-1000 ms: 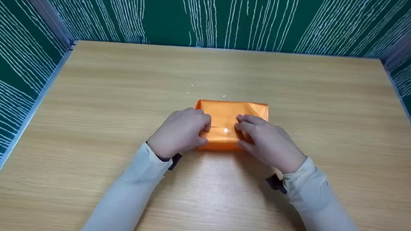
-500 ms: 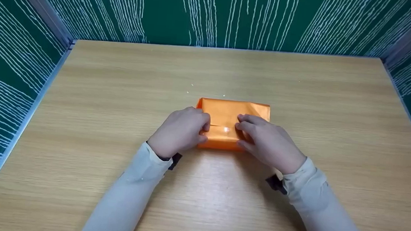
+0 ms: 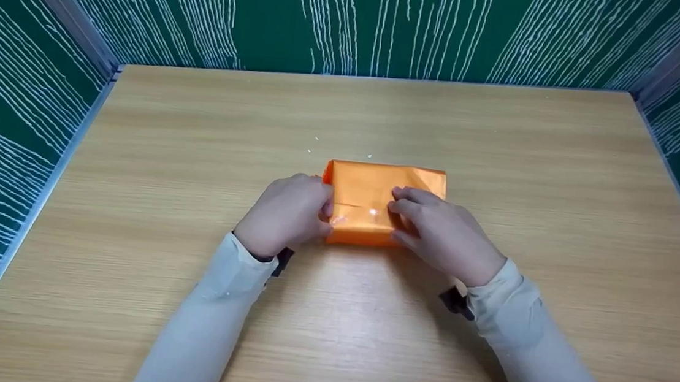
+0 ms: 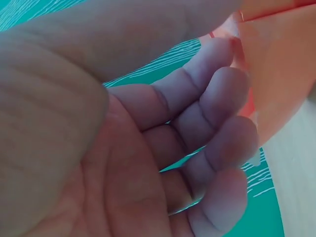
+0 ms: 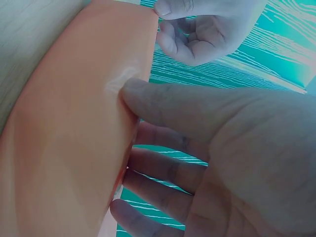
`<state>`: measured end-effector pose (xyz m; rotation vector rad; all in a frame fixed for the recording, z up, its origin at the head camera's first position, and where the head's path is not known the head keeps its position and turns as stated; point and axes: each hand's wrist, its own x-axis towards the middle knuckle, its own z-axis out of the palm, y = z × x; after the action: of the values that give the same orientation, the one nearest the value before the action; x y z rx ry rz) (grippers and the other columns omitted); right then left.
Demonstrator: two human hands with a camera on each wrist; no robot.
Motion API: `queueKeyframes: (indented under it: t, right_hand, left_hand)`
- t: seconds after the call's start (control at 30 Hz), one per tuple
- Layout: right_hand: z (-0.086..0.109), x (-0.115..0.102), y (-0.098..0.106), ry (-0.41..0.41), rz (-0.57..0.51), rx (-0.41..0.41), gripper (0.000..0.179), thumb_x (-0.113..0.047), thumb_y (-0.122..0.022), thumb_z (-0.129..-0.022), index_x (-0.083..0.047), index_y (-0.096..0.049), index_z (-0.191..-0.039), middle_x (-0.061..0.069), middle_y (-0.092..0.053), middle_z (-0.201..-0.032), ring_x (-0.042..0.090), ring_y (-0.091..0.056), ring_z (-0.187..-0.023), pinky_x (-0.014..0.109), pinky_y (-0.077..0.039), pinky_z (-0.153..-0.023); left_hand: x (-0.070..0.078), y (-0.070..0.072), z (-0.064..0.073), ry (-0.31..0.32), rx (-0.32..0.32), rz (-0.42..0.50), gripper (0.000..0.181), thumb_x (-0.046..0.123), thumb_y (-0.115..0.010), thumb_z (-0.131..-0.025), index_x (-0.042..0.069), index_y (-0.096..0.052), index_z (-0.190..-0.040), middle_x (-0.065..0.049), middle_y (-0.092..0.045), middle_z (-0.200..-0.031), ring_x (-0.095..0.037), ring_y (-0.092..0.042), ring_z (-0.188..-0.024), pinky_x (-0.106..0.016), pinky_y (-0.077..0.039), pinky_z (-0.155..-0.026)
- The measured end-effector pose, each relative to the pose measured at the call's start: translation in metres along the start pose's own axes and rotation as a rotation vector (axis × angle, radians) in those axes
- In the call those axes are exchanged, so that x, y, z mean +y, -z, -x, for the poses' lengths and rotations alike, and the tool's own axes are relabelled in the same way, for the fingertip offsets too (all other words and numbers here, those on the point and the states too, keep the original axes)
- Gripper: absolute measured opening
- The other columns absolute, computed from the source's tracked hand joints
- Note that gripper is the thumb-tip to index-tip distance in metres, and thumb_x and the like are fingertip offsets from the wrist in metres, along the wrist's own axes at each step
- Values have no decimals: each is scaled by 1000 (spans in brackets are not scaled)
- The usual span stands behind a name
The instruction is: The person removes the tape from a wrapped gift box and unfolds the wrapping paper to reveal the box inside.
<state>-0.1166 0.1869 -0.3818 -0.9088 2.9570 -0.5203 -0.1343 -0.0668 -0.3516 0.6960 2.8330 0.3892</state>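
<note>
An orange wrapped package [image 3: 365, 184] lies on the table in front of me, its wrapping smooth and shiny on top. My left hand [image 3: 289, 214] is at its left end. The curled fingers [image 4: 224, 94] and thumb meet the wrapping's edge there; what exactly lies between the tips is partly hidden. My right hand [image 3: 444, 234] grips the package's right part, the thumb [image 5: 140, 96] on the near side and the other fingers over the top. A glossy spot [image 3: 338, 220], perhaps clear tape, shows on the top near the left fingertips.
A light wooden table [image 3: 198, 123] spreads around the package. Several tiny white specks [image 3: 369, 156] lie behind it. Green walls [image 3: 263, 18] with white streaks enclose the table at the back and both sides.
My left hand has slid left, from over the package's top to its left end, uncovering more of the top. The right hand stays in place.
</note>
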Motion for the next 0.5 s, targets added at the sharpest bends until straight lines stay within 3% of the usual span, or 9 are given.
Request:
queueKeyframes:
  t: [0.13, 0.37, 0.5]
  right_hand:
    - [0, -1, 1, -8, -3, -13, 36, -20, -79, -93, -3, -72, -124, 19, -60, -144, 36, -60, -130, 56, -55, -94]
    - [-1, -1, 1, -9, -2, -21, 36, -20, -79, -93, -3, -72, -124, 18, -60, -144, 36, -60, -130, 55, -55, -94]
    - [-2, -1, 2, -18, -8, -28, 37, -20, -79, -93, -3, -72, -125, 18, -60, -145, 35, -58, -133, 54, -54, -98]
  left_hand:
    - [-2, 1, 0, 9, -23, 28, 21, 14, -81, -83, 11, -62, -75, 1, -53, -75, -22, -53, -76, -33, -37, -66]
    - [-12, 3, -1, 9, -106, 118, 13, 18, -75, -88, 15, -65, -80, 2, -60, -77, -21, -56, -75, -31, -43, -67]
    - [-16, 7, -3, 33, -81, 142, 8, 20, -71, -95, 14, -72, -89, 1, -64, -84, -21, -58, -78, -32, -47, -72]
